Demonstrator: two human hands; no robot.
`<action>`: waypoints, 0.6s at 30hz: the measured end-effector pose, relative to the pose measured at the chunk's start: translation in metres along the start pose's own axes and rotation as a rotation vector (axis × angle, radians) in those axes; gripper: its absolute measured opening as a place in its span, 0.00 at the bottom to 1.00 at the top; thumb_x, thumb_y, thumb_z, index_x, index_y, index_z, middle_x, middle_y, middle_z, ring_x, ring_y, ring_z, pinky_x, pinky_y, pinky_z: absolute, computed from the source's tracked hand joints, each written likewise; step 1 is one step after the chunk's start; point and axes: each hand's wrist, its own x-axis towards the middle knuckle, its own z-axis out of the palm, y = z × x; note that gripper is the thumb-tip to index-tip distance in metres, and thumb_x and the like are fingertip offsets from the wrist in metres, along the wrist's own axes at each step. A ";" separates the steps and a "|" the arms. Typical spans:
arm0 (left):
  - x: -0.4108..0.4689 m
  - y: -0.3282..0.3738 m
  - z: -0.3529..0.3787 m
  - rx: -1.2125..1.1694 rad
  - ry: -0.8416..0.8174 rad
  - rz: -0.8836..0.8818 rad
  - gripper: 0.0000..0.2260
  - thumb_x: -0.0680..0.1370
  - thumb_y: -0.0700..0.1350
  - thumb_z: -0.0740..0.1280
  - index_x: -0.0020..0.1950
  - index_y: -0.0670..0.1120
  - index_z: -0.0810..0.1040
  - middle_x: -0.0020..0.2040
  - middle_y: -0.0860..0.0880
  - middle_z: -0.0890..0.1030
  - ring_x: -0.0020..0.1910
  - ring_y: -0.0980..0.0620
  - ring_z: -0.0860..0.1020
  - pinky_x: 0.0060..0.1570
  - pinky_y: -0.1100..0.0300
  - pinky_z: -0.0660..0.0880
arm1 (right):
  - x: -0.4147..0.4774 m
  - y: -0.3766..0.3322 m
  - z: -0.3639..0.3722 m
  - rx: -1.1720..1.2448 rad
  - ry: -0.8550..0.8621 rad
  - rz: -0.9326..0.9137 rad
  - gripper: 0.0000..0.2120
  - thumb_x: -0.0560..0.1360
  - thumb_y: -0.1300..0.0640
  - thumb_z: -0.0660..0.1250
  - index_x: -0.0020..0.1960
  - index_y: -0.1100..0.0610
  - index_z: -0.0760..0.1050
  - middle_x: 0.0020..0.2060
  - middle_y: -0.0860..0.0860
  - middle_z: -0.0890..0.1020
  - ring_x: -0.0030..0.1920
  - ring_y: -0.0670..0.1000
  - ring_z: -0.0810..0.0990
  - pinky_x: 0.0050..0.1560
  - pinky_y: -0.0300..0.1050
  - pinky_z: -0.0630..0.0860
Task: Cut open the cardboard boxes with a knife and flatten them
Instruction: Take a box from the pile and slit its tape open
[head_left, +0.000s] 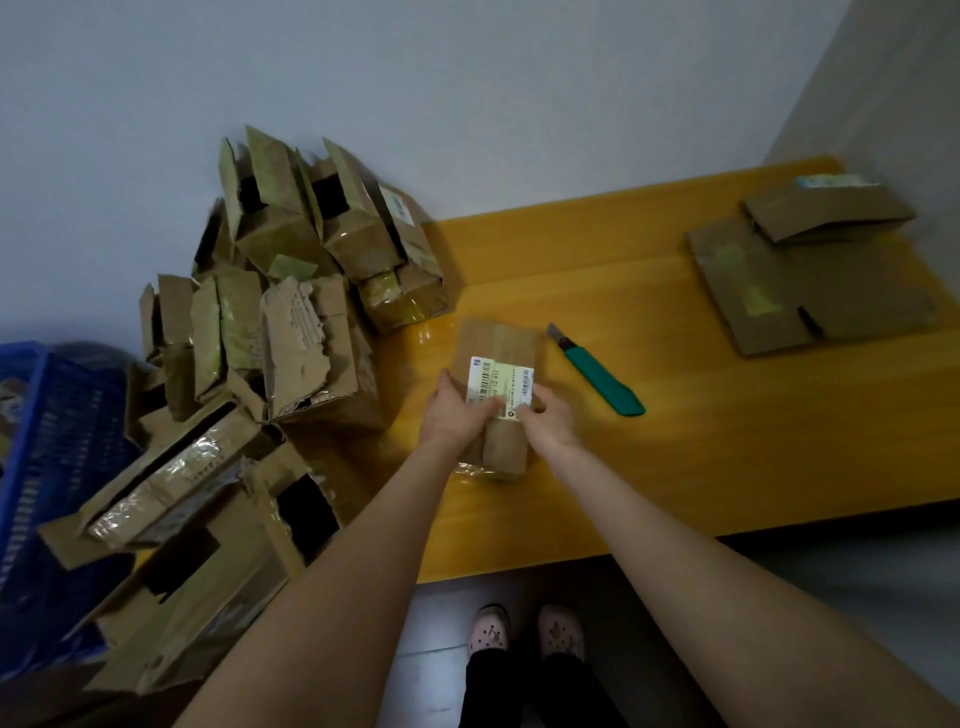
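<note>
Hidden or unclear: label (500, 383) print unreadable (barcodes only); the box's middle is covered by both hands; crate (47, 441) cut off at the left edge; openings in the pile (270, 332) are dark.
Box (501, 338): frame centre, on table (649, 467); small, brown, still closed, white label across the top.
Left hand (457, 415) clasps its left side, right hand (551, 422) its right, fingertips on the label.
Knife (597, 371): just right of the box, green handle, untouched.
Flattened boxes (810, 280): upper right.
</note>
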 end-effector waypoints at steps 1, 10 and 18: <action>0.002 0.000 0.001 0.027 0.015 -0.016 0.48 0.70 0.57 0.75 0.79 0.48 0.48 0.73 0.43 0.67 0.69 0.40 0.69 0.66 0.44 0.70 | 0.006 0.001 0.000 -0.078 0.019 -0.013 0.19 0.80 0.58 0.60 0.70 0.52 0.70 0.66 0.53 0.76 0.62 0.54 0.76 0.61 0.48 0.75; 0.021 -0.016 0.013 0.109 0.115 -0.052 0.48 0.67 0.62 0.75 0.78 0.49 0.53 0.72 0.46 0.68 0.69 0.43 0.70 0.61 0.43 0.73 | 0.061 0.017 -0.034 -0.880 0.206 -0.018 0.33 0.80 0.54 0.61 0.79 0.55 0.47 0.77 0.58 0.52 0.77 0.59 0.50 0.75 0.54 0.54; 0.020 -0.032 0.012 0.004 0.146 -0.012 0.43 0.62 0.70 0.72 0.71 0.53 0.64 0.63 0.52 0.76 0.60 0.48 0.77 0.54 0.46 0.77 | 0.074 0.020 -0.023 -0.809 0.213 -0.038 0.26 0.78 0.59 0.62 0.74 0.56 0.57 0.66 0.61 0.64 0.65 0.62 0.66 0.62 0.53 0.69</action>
